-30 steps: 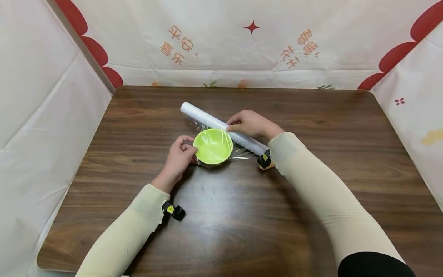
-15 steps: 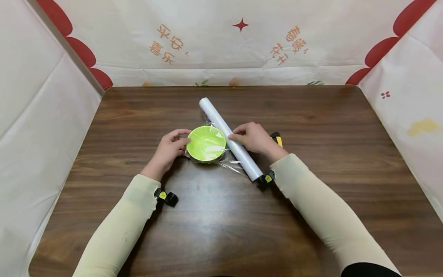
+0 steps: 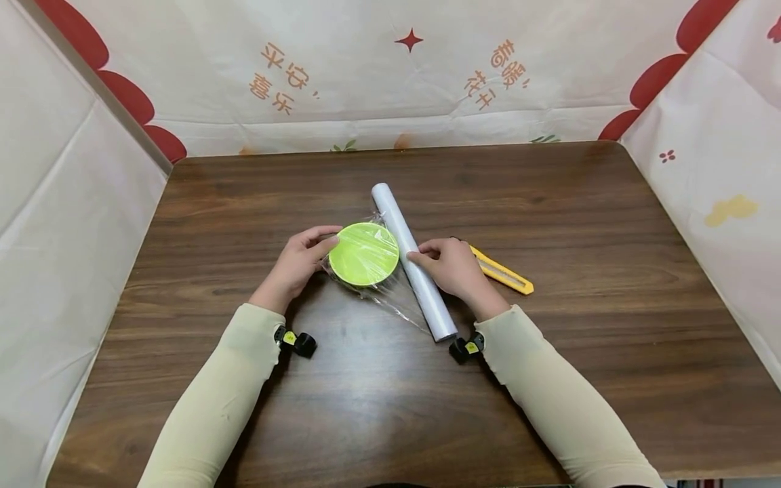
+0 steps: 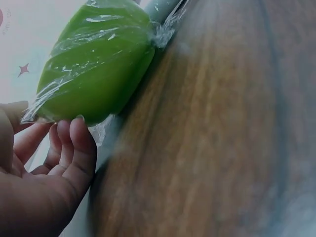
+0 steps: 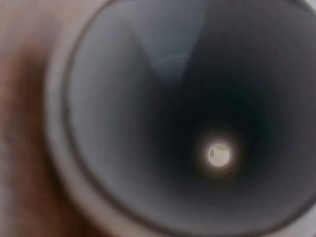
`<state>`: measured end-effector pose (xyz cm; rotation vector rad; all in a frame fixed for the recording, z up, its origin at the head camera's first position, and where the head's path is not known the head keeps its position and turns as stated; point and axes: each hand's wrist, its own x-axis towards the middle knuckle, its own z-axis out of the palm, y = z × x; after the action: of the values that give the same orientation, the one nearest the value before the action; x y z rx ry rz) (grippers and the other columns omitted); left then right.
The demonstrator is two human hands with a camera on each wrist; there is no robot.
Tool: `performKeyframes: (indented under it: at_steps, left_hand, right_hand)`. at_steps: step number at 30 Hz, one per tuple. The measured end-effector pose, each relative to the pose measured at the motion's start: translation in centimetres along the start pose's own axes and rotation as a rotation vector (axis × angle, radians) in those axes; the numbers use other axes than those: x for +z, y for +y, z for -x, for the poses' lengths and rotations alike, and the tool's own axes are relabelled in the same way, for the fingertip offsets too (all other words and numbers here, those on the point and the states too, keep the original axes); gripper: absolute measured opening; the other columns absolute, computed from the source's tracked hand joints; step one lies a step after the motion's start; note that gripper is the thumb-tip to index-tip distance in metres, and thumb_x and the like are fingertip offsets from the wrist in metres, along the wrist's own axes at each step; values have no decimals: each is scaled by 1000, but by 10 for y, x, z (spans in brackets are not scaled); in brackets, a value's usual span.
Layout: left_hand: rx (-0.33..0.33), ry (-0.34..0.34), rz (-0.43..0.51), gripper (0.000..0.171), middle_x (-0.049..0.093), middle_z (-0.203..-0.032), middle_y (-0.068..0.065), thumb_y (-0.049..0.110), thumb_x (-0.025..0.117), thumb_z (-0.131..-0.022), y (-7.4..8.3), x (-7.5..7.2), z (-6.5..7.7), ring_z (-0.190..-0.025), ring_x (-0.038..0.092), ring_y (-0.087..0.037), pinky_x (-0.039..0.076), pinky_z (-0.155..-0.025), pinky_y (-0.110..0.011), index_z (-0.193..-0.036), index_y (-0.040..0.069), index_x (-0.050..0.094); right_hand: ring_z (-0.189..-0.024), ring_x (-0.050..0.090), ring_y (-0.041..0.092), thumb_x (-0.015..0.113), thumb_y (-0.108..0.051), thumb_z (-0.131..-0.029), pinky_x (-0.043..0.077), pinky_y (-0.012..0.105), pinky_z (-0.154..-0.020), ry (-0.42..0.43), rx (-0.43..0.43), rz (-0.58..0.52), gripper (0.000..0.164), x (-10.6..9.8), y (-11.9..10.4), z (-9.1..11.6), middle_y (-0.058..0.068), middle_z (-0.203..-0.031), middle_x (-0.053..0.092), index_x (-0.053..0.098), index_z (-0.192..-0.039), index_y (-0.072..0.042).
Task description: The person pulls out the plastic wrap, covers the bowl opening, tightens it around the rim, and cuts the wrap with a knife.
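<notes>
A lime-green bowl (image 3: 363, 254) stands mid-table with clear cling film stretched across its top. My left hand (image 3: 295, 263) holds the bowl's left edge, thumb at the rim; the left wrist view shows fingertips (image 4: 79, 131) against the wrapped side. Film (image 3: 395, 301) runs from the bowl to a white cling film roll (image 3: 434, 305) lying slantwise at its right. My right hand (image 3: 454, 268) grips the roll near its middle from the right, with part of the fingers hidden. In the right wrist view the roll's hollow core (image 5: 113, 123) fills the frame.
A yellow utility knife (image 3: 503, 272) lies just right of my right hand, partly covered by it. The brown wooden table (image 3: 378, 413) reaches back to a white printed curtain (image 3: 366, 74), with more cloth on both sides.
The roll has turned steeper, its far end shifting right and its near end coming closer to me. My right hand has moved with it, exposing the utility knife. The left hand still holds the bowl.
</notes>
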<state>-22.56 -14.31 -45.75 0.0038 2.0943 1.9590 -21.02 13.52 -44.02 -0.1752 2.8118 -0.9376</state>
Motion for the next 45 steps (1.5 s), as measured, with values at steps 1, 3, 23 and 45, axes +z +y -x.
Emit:
performKeyframes:
  at_steps: [1, 3, 23, 45]
  left_hand:
    - [7, 0, -2, 38, 57, -100, 1, 30, 58, -88, -1, 0, 0, -71, 53, -7, 47, -55, -21, -122, 13, 56]
    - [14, 1, -4, 39, 58, -99, 0, 32, 59, -87, -2, -1, -1, -72, 54, -7, 48, -55, -21, -121, 13, 57]
    - [130, 160, -155, 38, 49, -134, -6, 20, 42, -97, 0, 33, 21, -121, 47, -17, 40, -101, -35, -134, 13, 44]
    - [110, 235, -160, 36, 51, -133, -6, 14, 42, -96, -2, 18, 32, -122, 46, -13, 41, -101, -32, -132, 9, 48]
  right_hand:
    - [-78, 58, 14, 55, -55, -83, 46, 29, -69, 9, -3, -4, 45, 1, 0, 1, -2, -91, 67, 66, -106, -17]
    - [-77, 58, 14, 55, -55, -83, 45, 29, -69, 23, -11, -7, 45, 4, 0, 3, -4, -89, 66, 66, -106, -18]
    - [-103, 55, 20, 58, -44, -85, 44, 39, -86, 17, -141, 43, 56, 5, -12, 5, 2, -116, 60, 43, -134, -22]
    - [-78, 59, 17, 58, -35, -86, 48, 31, -66, 13, -78, 29, 53, -1, -11, 9, 3, -100, 64, 44, -133, -15]
